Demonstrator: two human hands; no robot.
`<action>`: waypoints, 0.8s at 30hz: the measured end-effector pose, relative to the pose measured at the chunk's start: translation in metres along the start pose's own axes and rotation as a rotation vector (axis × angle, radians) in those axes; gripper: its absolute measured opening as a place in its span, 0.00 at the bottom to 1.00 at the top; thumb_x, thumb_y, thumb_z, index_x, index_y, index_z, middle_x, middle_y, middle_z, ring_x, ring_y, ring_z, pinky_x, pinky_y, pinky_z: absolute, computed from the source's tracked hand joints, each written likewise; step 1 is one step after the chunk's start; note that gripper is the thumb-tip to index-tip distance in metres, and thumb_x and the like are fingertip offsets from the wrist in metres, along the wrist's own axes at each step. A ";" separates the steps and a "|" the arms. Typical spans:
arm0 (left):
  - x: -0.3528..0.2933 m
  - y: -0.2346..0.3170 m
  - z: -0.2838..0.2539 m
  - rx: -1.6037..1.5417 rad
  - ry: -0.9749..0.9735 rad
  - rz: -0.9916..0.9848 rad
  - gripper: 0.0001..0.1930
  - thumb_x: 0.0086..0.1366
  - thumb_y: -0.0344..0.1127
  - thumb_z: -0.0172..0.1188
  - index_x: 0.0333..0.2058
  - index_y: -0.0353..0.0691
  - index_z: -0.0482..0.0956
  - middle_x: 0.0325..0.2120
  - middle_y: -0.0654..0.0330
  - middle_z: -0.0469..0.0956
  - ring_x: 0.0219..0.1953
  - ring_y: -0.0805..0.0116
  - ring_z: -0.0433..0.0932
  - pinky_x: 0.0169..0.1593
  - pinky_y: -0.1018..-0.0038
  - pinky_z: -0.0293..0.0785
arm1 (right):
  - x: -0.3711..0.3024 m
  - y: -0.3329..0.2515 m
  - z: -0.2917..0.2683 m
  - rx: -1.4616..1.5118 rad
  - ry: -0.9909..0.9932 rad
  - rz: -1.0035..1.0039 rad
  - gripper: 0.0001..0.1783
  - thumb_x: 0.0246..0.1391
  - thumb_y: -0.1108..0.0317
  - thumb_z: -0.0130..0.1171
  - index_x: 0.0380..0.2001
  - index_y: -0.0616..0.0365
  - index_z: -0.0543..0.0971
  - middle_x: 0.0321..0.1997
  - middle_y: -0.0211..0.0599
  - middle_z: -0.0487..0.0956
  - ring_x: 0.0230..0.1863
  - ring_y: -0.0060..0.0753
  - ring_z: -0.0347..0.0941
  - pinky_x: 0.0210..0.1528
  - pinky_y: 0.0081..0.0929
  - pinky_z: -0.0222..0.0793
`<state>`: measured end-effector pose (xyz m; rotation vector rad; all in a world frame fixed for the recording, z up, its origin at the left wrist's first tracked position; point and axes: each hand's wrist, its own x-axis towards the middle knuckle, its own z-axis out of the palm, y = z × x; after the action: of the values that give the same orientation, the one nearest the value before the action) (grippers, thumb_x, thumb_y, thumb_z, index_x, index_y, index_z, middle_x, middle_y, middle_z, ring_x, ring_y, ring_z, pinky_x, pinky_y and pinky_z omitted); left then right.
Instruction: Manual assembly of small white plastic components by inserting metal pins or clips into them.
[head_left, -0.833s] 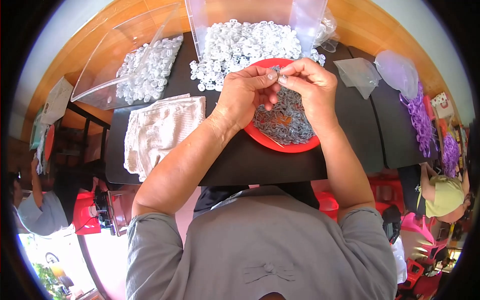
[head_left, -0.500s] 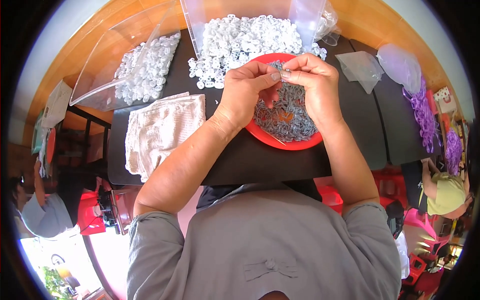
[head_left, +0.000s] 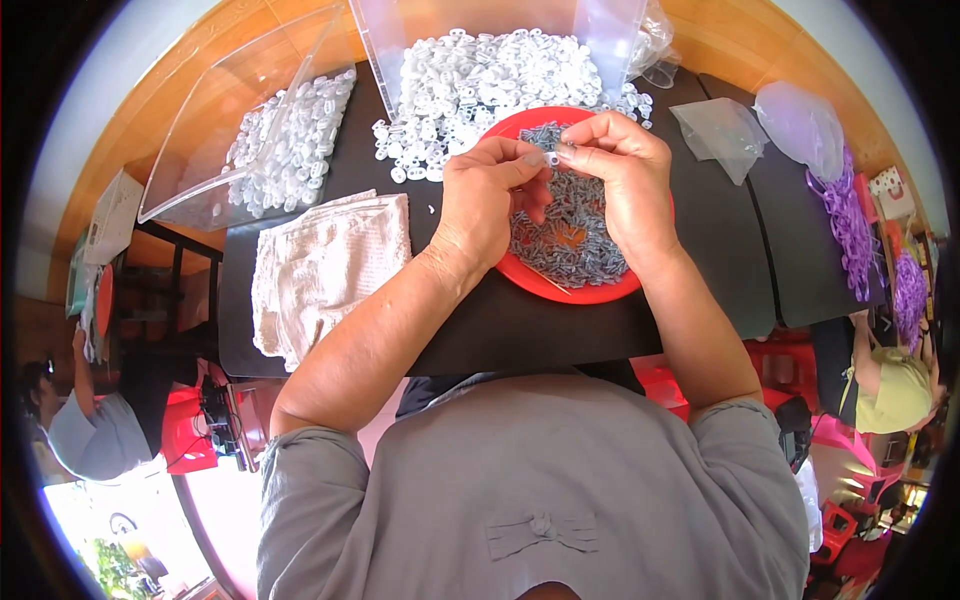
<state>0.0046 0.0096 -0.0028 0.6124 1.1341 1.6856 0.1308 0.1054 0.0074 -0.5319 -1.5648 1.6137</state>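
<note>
Over a red basin (head_left: 590,293) my two hands meet, fingertips nearly touching. My left hand (head_left: 482,192) pinches a small whitish plastic piece (head_left: 551,158) between thumb and index finger. Thumb and forefinger of my right hand (head_left: 632,172) are pressed together at the piece's other side; whatever they grip is too small to make out. Below the hands, the basin holds a heap of small grey plastic pieces (head_left: 575,255), with some orange showing among them. A thin pale stick lies at the basin's near rim.
Loose white oval plastic pieces (head_left: 500,75) spill from a clear bin behind the basin. A second clear bin (head_left: 240,170) with similar pieces lies left. A folded beige cloth (head_left: 330,265) is nearer. Plastic bags (head_left: 720,135) and purple strands (head_left: 845,230) lie right. People sit on both sides.
The whitish piece now shows between my fingertips, where the fingers covered it before. Both hands have shifted slightly left and down, their pinches a little farther apart.
</note>
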 end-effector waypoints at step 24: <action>0.009 0.016 -0.012 0.350 -0.082 -0.020 0.07 0.64 0.32 0.58 0.34 0.32 0.77 0.24 0.60 0.78 0.22 0.72 0.75 0.26 0.77 0.71 | 0.004 -0.002 -0.006 -0.229 -0.082 -0.091 0.05 0.46 0.82 0.60 0.29 0.64 0.79 0.28 0.31 0.80 0.31 0.17 0.74 0.36 0.17 0.69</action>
<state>-0.0155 0.0121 0.0050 0.8759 1.3822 1.4403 0.1338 0.1119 0.0094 -0.5127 -1.8222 1.4120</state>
